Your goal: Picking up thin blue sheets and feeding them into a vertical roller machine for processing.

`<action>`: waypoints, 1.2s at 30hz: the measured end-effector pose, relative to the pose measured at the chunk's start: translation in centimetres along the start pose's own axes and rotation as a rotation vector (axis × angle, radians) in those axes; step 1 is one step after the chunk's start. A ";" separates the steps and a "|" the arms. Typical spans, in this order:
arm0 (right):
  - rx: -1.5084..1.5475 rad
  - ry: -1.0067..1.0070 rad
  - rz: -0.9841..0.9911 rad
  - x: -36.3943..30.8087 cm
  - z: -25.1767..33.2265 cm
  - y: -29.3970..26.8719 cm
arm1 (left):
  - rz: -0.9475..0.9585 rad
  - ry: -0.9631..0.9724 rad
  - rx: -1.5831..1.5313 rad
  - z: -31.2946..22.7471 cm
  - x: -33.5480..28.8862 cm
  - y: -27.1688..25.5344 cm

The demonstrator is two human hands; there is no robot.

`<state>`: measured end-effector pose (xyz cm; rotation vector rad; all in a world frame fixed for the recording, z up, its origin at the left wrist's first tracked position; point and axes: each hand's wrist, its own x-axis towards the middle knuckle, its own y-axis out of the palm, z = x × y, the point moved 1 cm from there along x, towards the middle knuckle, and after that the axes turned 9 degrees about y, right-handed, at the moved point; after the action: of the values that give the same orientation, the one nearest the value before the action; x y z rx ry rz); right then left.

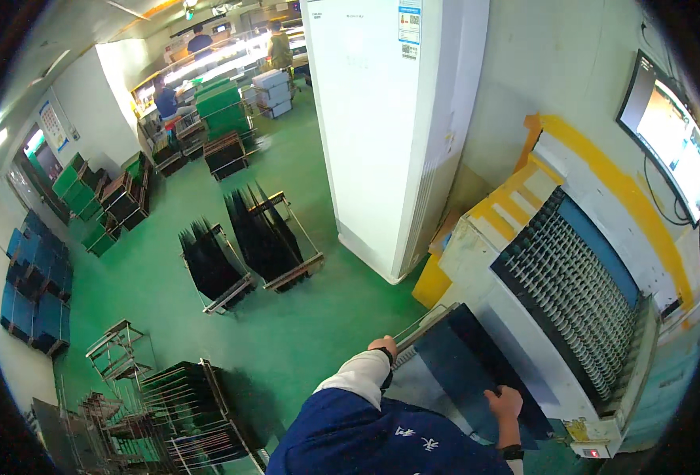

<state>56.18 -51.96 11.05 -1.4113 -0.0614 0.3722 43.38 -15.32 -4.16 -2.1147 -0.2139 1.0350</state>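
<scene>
In front of me, dark blue flat boards stand in a metal-framed rack beside a conveyor machine. My right hand is closed at the near part of a board, fingers bent over its edge. My left hand is curled at the rack's left side, by the end of its metal bar; the fingertips are partly hidden. Just right of the boards, the machine's roller bed slopes upward with many rows of small wheels.
A tall white cabinet unit rises ahead. Racks of dark boards stand on the green floor. Wire racks crowd the lower left. Blue board stacks line the left wall. A screen hangs at right. People work far back.
</scene>
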 end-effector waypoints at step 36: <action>1.735 0.382 -0.449 -5.8 -12.4 -18.4 | 0.132 0.062 0.296 -0.6 0.1 -0.9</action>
<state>57.99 -67.49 27.83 0.2915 0.2189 -0.2561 44.04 -15.04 -3.37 -1.9067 0.1060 1.0073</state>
